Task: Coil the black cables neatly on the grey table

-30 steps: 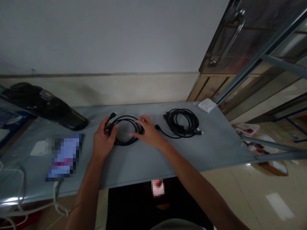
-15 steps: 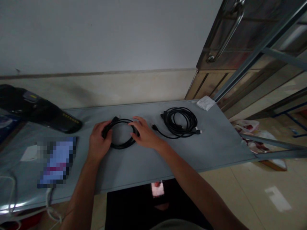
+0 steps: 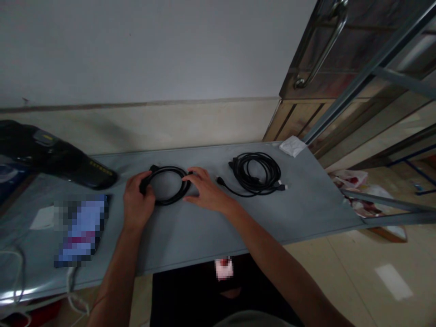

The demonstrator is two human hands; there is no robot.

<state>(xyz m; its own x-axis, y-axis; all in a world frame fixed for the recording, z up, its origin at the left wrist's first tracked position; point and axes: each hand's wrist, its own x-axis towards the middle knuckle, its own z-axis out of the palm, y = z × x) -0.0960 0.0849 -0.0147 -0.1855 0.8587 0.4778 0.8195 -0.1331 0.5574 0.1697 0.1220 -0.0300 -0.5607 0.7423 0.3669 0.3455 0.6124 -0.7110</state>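
Observation:
A coiled black cable [image 3: 171,200] lies on the grey table surface, looped into a ring. My left hand [image 3: 138,198] is closed around its left side, thumb inside the ring. At the ring's right edge is my right hand [image 3: 203,190], thumb and fingers spread apart, fingertips close to or touching the loops. A black connector [image 3: 154,168] sticks out at the coil's upper left. Farther right rests a second, thicker coil of black cable [image 3: 269,170], with one loose end [image 3: 220,180] reaching toward my right hand.
A black handheld device [image 3: 68,159] with yellow lettering lies at the left, above a pixelated blue object [image 3: 81,227]. White cords [image 3: 18,268] hang near the front left. A crumpled white tissue [image 3: 293,146] lies at the far right corner, beside a metal frame [image 3: 344,104].
The coil in my left hand has shifted slightly left and back, and that hand went with it. My right hand's fingers have loosened at the ring's edge.

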